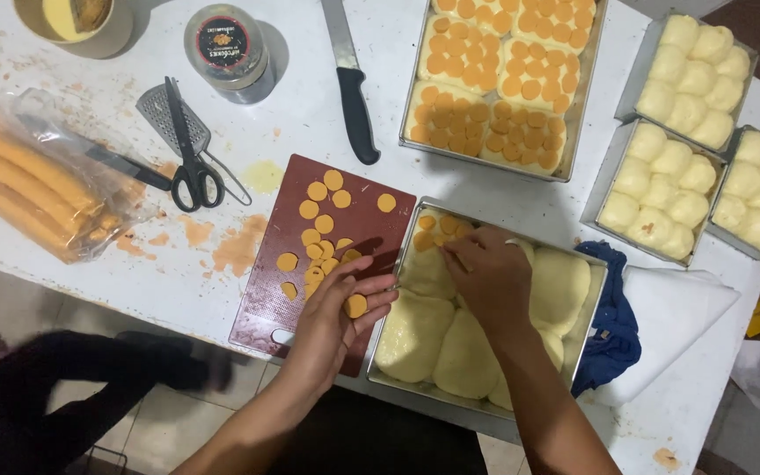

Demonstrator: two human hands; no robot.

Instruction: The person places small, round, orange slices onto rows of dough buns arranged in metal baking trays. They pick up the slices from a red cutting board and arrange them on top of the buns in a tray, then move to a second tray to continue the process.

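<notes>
— What were the hands doing?

— The left hand (338, 308) held a few sausage slices (356, 305) in curled fingers over the cutting board (267, 290). The right hand (485, 273), fingers pinched narrow, pressed a slice onto the dough (437, 339) in the near tray (584, 339).

— How far along?

— Only the tray's far-left corner was topped, I'd say; the far tray (573, 132) was covered. More slices (318, 246) lay on the board, left of the tray.

1 head view, steeply down, close above table (310, 114)
</notes>
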